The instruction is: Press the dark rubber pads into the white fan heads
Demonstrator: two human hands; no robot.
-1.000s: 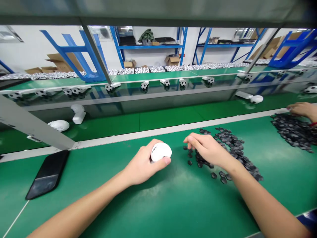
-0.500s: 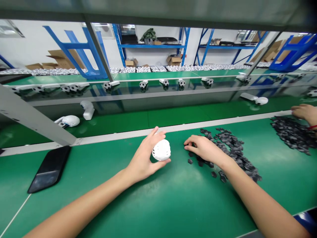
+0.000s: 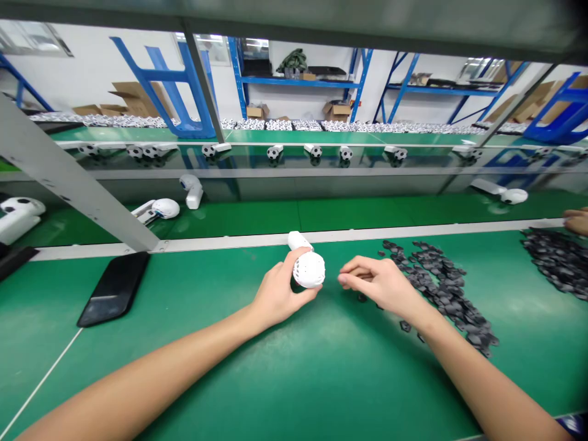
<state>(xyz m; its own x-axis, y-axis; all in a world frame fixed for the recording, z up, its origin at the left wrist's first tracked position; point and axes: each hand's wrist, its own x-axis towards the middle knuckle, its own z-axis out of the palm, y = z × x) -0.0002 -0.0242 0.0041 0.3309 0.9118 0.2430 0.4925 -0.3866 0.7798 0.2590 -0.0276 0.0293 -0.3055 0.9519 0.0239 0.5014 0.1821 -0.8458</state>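
My left hand (image 3: 281, 289) grips a white ball-headed device (image 3: 309, 269) between thumb and fingers. Slots and small holes mark the ball, and a white handle (image 3: 299, 241) sticks out behind it. To the right, my right hand (image 3: 381, 282) hovers with thumb and fingertips pinched together; whatever is between them is too small to make out. Under and beyond that hand lies a loose pile of small black pentagon pieces (image 3: 448, 294) on the green work surface (image 3: 285, 373).
A black phone (image 3: 114, 288) lies at the left near a slanted metal post (image 3: 82, 184). White devices (image 3: 165, 208) rest on the green belt (image 3: 257, 217) behind the rail. At far right, another person's hand (image 3: 576, 220) is by a second black pile (image 3: 555, 260).
The white device has turned, so its handle now shows behind the ball. My right hand has drawn up from the black pieces, its fingertips pinched. The whole view has shifted slightly.
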